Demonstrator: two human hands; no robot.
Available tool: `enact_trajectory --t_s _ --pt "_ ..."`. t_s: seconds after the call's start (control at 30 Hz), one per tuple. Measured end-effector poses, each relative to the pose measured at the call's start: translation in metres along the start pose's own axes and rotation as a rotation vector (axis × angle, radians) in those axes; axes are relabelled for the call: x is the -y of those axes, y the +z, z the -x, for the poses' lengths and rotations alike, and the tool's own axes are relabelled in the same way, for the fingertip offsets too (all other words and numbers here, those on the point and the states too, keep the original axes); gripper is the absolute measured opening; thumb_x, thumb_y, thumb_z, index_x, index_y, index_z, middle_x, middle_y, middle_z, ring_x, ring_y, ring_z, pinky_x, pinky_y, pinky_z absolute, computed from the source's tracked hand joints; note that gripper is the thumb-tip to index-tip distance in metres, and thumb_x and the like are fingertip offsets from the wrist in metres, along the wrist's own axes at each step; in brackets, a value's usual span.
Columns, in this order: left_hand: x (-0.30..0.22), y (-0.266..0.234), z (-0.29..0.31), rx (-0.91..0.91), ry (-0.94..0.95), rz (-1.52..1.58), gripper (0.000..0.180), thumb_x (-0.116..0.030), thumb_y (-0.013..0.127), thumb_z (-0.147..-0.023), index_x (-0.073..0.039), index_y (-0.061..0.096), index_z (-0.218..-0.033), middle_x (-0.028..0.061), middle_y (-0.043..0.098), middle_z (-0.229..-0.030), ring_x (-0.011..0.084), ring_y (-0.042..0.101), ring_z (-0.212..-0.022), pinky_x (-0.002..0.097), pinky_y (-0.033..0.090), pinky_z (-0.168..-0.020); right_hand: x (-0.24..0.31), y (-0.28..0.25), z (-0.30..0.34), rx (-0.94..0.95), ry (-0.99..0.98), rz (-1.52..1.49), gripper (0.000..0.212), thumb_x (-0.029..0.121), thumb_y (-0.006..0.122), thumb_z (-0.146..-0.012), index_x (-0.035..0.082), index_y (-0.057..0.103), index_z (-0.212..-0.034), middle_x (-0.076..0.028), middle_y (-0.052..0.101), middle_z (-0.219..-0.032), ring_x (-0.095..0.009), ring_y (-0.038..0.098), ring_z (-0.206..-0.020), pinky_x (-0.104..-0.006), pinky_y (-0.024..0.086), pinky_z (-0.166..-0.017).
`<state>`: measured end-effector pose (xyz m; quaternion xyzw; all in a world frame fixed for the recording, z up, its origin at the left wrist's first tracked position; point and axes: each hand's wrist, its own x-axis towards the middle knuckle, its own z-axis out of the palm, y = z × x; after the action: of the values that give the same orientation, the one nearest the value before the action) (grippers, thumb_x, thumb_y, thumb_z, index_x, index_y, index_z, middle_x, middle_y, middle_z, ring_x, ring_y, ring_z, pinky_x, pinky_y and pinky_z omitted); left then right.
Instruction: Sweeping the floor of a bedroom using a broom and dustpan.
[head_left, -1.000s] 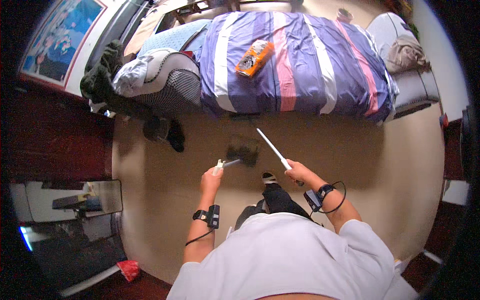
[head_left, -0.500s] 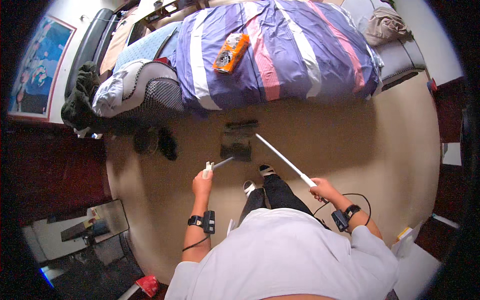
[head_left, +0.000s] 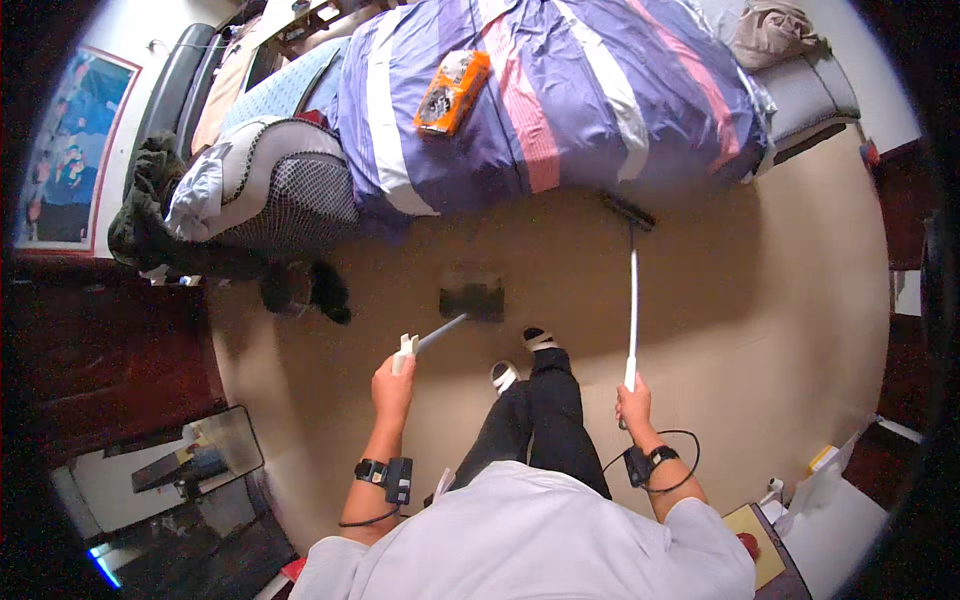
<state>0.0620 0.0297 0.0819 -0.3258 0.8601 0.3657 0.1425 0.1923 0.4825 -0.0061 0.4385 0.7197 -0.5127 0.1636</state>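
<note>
My left hand (head_left: 393, 388) is closed around the pale grip of a long-handled dustpan, whose dark pan (head_left: 472, 296) rests on the floor ahead of my feet. With my right hand (head_left: 633, 403) I hold the white handle (head_left: 633, 310) of a broom. Its dark bristled head (head_left: 628, 212) lies on the floor close to the bed's lower edge, to the right of the dustpan and apart from it. Shade under the bed makes the broom head and pan hard to see in detail.
Ahead stands a bed with a purple striped cover (head_left: 590, 110), an orange pack (head_left: 452, 92) on it. Dark footwear (head_left: 330, 292) lies on the floor at left. A glossy-topped piece of furniture (head_left: 235, 440) is at lower left, a small table (head_left: 765, 540) at lower right.
The broom head has swung from the dustpan's far edge rightward to near the bed. My right hand has come slightly down, and the broom now points straight ahead. The dustpan has stayed put.
</note>
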Motion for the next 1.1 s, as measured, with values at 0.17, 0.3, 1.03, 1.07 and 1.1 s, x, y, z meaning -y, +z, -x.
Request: enact_trajectory --t_s 0.17,0.3,1.03,1.07,1.1 --pt "-0.019 0.011 0.004 0.04 -0.026 0.077 0.036 -0.036 0.063 -0.084 -0.003 0.068 -0.098 0.0116 0.067 -0.076 0.0217 0.063 -0.068 0.0352 0.048 -0.065 0.028 0.018 -0.068 -0.078 -0.206 0.047 0.031 0.008 0.054 -0.086 0.01 0.05 -0.117 -0.001 0.046 -0.057 -0.01 0.044 -0.038 -0.0275 0.038 -0.031" --pt "-0.027 0.017 0.008 0.031 0.024 0.117 0.036 -0.035 0.063 -0.085 -0.003 0.068 -0.101 0.011 0.067 -0.076 0.021 0.063 -0.068 0.0341 0.048 -0.065 0.099 0.044 -0.068 0.083 -0.118 -0.017 0.033 0.009 0.055 -0.085 0.011 0.052 -0.118 -0.001 0.048 -0.058 -0.011 0.045 -0.038 -0.0287 0.041 -0.033" --pt "-0.103 0.027 0.005 0.086 0.125 0.056 0.035 -0.035 0.061 -0.084 -0.005 0.067 -0.103 0.0156 0.068 -0.08 0.0295 0.066 -0.073 0.0377 0.049 -0.066 0.121 0.117 -0.04 0.311 -0.102 0.128 0.064 0.009 0.055 -0.085 0.017 0.031 -0.144 -0.008 0.054 -0.06 -0.017 0.053 -0.044 -0.0324 0.045 -0.039" --pt "-0.104 0.028 0.002 0.09 0.132 0.047 0.035 -0.035 0.061 -0.084 -0.006 0.068 -0.102 0.0155 0.068 -0.08 0.0301 0.066 -0.073 0.038 0.049 -0.066 0.122 0.119 -0.042 0.293 -0.104 0.147 0.064 0.009 0.055 -0.086 0.017 0.03 -0.144 -0.008 0.054 -0.06 -0.017 0.054 -0.044 -0.0326 0.045 -0.039" --pt "-0.107 0.028 0.0 0.09 0.134 0.037 0.035 -0.035 0.062 -0.084 -0.006 0.068 -0.102 0.0156 0.068 -0.08 0.0305 0.066 -0.073 0.0384 0.049 -0.066 0.124 0.121 -0.044 0.275 -0.107 0.168 0.065 0.01 0.055 -0.086 0.018 0.029 -0.145 -0.008 0.054 -0.06 -0.018 0.054 -0.045 -0.0329 0.046 -0.039"
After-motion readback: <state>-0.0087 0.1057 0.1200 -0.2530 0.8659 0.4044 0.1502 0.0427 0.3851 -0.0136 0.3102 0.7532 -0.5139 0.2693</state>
